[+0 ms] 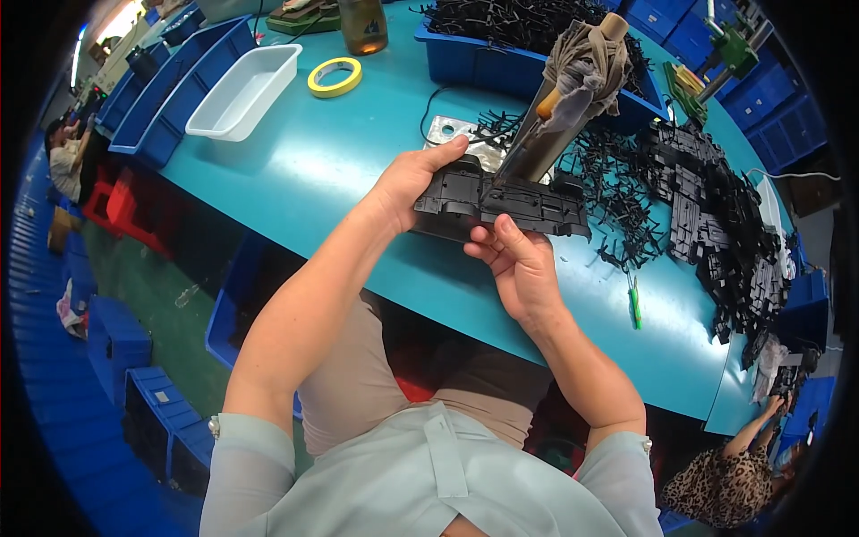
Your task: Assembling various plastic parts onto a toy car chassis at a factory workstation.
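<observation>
Both my hands hold a long black plastic car chassis (535,208) above the near edge of the table. My left hand (408,185) grips its left end, thumb stretched along the top edge. My right hand (519,265) supports the near side right of the middle, with the thumb up and fingers curled at the edge. Directly behind the chassis rises a slanted metal post (548,150), its top wrapped in brown cloth (586,67). A narrow tip by the post reaches down to the chassis; whether it touches cannot be told. Behind lies a silvery metal plate (452,130).
Small black branched parts (617,188) are scattered to the right, beside heaped black chassis (693,201). A green pen-like tool (635,302) lies nearer. A blue bin (456,61) of black parts, yellow tape (335,78) and a white tray (243,94) stand farther back. Another person (729,479) works at right.
</observation>
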The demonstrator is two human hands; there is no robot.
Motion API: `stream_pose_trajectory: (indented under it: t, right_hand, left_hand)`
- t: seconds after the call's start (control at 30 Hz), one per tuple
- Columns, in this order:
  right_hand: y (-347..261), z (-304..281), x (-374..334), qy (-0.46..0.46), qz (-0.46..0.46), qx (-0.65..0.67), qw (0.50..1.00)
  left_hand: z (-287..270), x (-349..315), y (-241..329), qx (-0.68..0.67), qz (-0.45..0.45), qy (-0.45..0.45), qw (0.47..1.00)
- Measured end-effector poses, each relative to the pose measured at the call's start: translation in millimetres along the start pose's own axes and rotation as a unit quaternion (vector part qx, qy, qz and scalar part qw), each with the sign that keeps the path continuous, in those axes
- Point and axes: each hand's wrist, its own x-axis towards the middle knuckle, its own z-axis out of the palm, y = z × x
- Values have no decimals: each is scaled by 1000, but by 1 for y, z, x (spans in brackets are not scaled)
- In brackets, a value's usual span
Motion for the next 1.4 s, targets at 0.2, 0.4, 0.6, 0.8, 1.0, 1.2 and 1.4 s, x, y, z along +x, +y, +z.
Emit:
stream_pose_trajectory:
  t: [0.2,0.4,0.6,0.8,1.0,1.2,1.4]
  right_hand:
    - [-3,3,2,7,7,-3,1000]
    - [-5,3,7,7,5,2,1000]
    - [-3,3,2,18,10,2,1000]
    - [-3,4,2,7,6,12,1000]
    - [-4,6,4,8,9,28,1000]
    - [-4,7,5,1,6,39,999]
    - [-5,7,4,8,16,36,999]
  left_hand:
    - [-2,1,1,10,-17,-10,1000]
    - [-4,6,1,-8,-27,-16,999]
    - [-3,5,-2,-36,-54,-38,997]
    - [-2,7,-3,-48,-30,-25,998]
    - [-7,9,2,-37,-50,-29,998]
    - [-6,9,3,-40,-56,-30,997]
    - [-5,10,3,-37,-58,-25,997]
